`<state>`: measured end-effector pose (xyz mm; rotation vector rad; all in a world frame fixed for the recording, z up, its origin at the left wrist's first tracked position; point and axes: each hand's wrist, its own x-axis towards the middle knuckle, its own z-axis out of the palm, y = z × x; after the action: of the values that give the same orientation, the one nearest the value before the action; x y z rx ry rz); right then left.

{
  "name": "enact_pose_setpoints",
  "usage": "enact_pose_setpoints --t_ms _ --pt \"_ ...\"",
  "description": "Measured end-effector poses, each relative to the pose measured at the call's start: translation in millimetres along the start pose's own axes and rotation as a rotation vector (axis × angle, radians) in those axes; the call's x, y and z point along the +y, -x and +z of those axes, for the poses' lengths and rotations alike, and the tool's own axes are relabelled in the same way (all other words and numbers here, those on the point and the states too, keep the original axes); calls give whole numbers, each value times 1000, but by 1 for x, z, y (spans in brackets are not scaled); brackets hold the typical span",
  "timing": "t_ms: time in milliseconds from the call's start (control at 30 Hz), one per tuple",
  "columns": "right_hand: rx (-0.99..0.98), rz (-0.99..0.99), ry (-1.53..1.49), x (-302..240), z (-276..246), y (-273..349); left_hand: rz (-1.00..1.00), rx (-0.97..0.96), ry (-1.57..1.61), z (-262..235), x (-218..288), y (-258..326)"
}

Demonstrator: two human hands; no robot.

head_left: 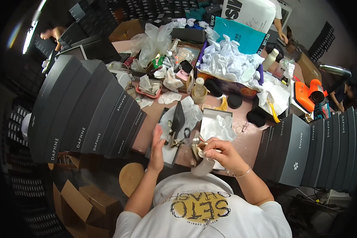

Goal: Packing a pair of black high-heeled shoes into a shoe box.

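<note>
A: Left hand pose?

B: Forearm comes up from the lower edge, left of centre. Hand is flat, fingers straight and held together, edge-on to the camera, tips pointing toward the upper frame. It grips nothing. It sits just beside the open shoe box at frame centre, near its left rim; can't tell if it touches.

A: Right hand?

B: Forearm enters from lower right, elbow bent, thin bracelet at the wrist. Fingers curl inward and close on a pale beige shoe, held just below centre, at the near table edge above the person's chest. Thumb and fingertips pinch at the top of the shoe; the exact contact point is too small to tell.

A: What's in the box?

B: A dark high-heeled shoe standing upright over white tissue paper. A second open box lined with white paper sits just right of it, above the right hand.

A: Surroundings?

B: Pink-brown table, cluttered. Fanned stack of dark grey shoe boxes fills the left of the frame; another row of grey boxes stands at the right. Orange tool at upper right, teal bag at top centre, crumpled white paper heap below it. Round wooden stool at lower left of the left arm, cardboard cartons in the lower left corner.
</note>
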<state>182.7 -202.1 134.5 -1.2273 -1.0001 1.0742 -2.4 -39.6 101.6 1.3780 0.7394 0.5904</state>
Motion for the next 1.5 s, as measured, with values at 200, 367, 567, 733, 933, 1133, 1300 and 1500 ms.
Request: enact_pose_setpoints --t_ms 200,367,567,733,933,1133,1300,1500 --pt "-49 202 -858 18 11 -7 40 -695 85 -4 -2 -20" --pt "-19 290 -971 17 1 -16 -401 -536 607 21 -44 -12" --pt "-106 361 -549 -1 -28 4 -563 -450 627 23 -65 -37" --pt "-73 -24 246 -1 -17 -3 -619 -315 606 7 -48 -37" --pt "27 -506 876 18 7 -42 -577 -384 452 12 -45 -16" --pt "170 -454 1083 48 -19 -74 -630 -388 353 21 -74 19" --pt "527 -80 532 74 -98 -61 -484 -577 595 26 -31 0" --pt "583 -167 718 20 -122 -32 -649 -453 982 29 -15 15"
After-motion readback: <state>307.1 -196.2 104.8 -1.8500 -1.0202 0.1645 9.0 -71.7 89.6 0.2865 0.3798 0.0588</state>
